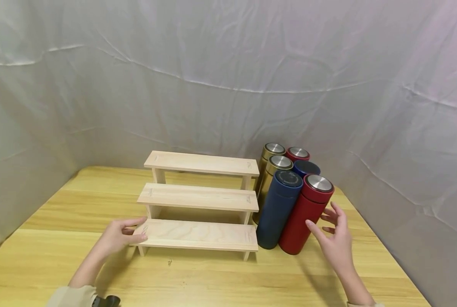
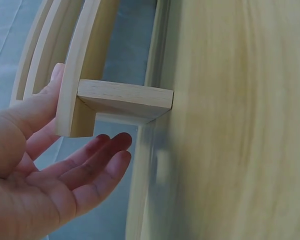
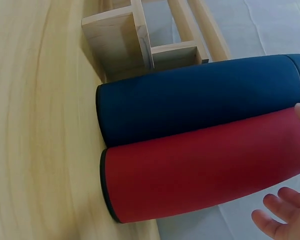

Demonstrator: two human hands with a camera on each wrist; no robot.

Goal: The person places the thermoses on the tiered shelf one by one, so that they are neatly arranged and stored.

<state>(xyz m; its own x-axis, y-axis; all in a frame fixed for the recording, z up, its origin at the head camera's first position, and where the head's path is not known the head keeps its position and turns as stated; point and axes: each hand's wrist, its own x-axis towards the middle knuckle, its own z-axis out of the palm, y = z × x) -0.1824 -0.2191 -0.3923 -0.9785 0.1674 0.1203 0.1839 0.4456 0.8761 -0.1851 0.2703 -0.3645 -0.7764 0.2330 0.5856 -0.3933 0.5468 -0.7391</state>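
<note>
My left hand (image 1: 115,236) is at the left end of the lowest step of a pale wooden three-step display stand (image 1: 198,234). In the left wrist view its thumb (image 2: 55,75) lies along the board's upper face, while loosely bent fingers (image 2: 100,165) hang apart below the end. On the right, my right hand (image 1: 336,238) is spread around a red vacuum flask (image 1: 303,221) with a silver lid. The thumb overlaps the flask's side; the other fingers (image 3: 272,220) stay clear of it in the right wrist view. A dark blue flask (image 1: 278,213) stands beside the red one.
Behind these two flasks stand more: two gold ones (image 1: 268,179), a second blue one (image 1: 307,167) and another red one (image 1: 298,152). They crowd against the stand's right side. Grey cloth (image 1: 213,85) surrounds the wooden table (image 1: 213,281).
</note>
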